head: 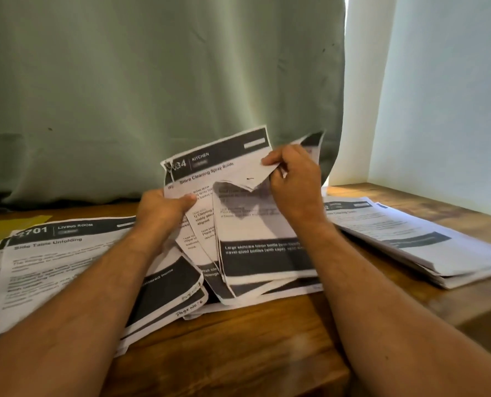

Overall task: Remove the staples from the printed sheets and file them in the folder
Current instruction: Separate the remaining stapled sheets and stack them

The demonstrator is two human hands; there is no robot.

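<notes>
A person holds up a bunch of printed sheets [218, 173] over a brown wooden table [238, 348]. The bottoms of these sheets rest on other papers on the table. The top page says "KITCHEN" and "Store Cleaning Spray Bottle".

The left hand [164, 209] grips the left edge of the bunch. Its thumb lies flat across the front of the page, and its fingers are curled behind, where they cannot be seen.

The right hand [291, 179] pinches the top right corner of the front page between thumb and fingers and bends that corner down. On the folded corner there is a small dark mark [250, 178]. It looks like a staple, but it is too small to be sure.

To the left, a spread of pages [66, 253] lies flat on the table. Its top page says "LIVING ROOM". One page near the front edge has "Page No. 6" written by hand.

To the right, another pile of pages [410, 239] lies on the table, apart from the held sheets.

A yellow thing [12, 227] peeks out from under the left pages. It may be the folder, but I cannot tell.

Behind the table hangs a green curtain [152, 96]. A pale wall [439, 96] stands at the right.
</notes>
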